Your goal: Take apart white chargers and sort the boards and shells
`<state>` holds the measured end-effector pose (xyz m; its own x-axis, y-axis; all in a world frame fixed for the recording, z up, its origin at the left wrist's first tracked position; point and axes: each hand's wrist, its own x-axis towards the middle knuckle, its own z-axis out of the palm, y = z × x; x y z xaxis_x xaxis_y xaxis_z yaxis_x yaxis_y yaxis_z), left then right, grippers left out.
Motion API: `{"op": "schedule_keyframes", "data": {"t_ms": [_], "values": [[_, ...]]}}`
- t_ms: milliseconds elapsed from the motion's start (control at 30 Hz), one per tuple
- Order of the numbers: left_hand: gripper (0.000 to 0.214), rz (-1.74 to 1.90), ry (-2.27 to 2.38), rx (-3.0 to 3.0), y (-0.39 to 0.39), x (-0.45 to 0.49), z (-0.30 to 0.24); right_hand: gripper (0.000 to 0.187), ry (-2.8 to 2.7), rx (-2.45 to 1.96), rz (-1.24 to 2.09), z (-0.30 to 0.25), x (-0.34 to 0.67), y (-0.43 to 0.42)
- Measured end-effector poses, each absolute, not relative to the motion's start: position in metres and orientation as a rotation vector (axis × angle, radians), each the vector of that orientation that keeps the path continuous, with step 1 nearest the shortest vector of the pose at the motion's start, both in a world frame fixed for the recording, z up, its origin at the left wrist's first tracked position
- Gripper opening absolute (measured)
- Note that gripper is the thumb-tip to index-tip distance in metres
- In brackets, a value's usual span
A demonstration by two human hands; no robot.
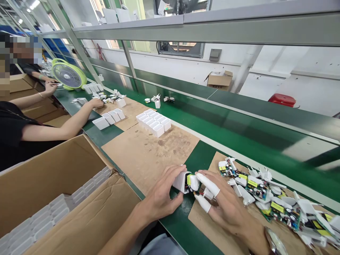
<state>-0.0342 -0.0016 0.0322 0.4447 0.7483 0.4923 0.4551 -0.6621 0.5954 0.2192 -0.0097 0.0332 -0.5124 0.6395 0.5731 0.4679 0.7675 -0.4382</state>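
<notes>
White case [180, 182] partly hides the circuit board [189, 180]

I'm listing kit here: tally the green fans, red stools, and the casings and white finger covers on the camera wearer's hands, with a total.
Green fan: 1
Red stool: 1
Casing in left hand: 1
White finger covers on right hand: 2
Total: 5

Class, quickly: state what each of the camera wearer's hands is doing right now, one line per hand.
Left hand: closed, holding a white case.
Right hand: closed, pinching a circuit assembly at the case's open end.
</notes>
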Motion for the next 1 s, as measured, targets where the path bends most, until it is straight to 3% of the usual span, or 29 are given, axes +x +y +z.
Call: {"op": "schedule_keyframes", "data": {"t_ms": [333,600,1000], "values": [[0.076,1.073,1.005,2.301,-0.002,-0.034,0.032,0.071,-2.207,-0.831,0.213,0.033,0.219,-0.013],[0.08,1.098,1.041,2.435,-0.009,-0.028,0.019,0.067,-2.22,-0.787,0.15,0.001,0.229,-0.009],[0.078,1.095,1.117,2.357,-0.002,-0.029,0.009,0.063,-2.176,-0.804,0.149,0.043,0.217,-0.011]]}}
